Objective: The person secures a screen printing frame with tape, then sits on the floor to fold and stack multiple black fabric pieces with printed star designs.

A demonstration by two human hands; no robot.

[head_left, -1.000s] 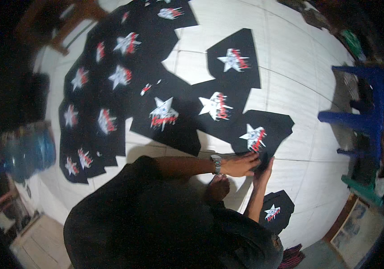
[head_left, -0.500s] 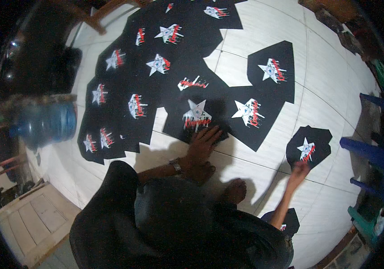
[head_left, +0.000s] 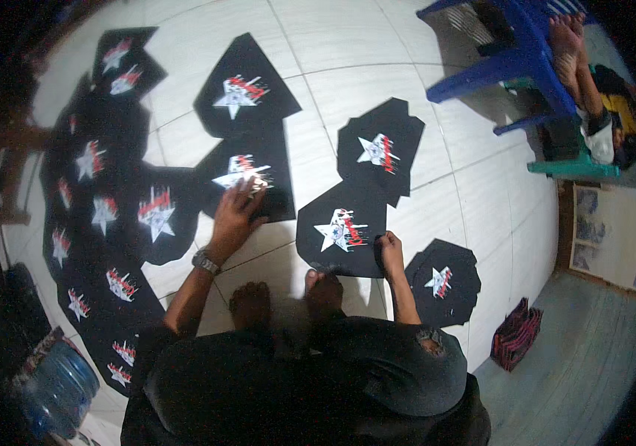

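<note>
Black cut cloth panels, each with a white star and red lettering, lie on the floor. My left hand rests with spread fingers on the lower print of a panel left of centre. With closed fingers, my right hand grips the lower right edge of another panel, in front of my feet. That panel's upper edge meets a further printed panel. Beside my right wrist is what looks like a small stack of panels. Many more printed panels spread overlapping to the left.
White floor tiles run beneath the panels. A blue plastic stool and another person's bare feet are at the upper right. A blue water jug is at lower left. A dark red patterned bundle lies at right.
The view has turned right. My left hand has moved to a panel farther right. My right hand has left one panel and now grips another, lying where bare tile showed.
</note>
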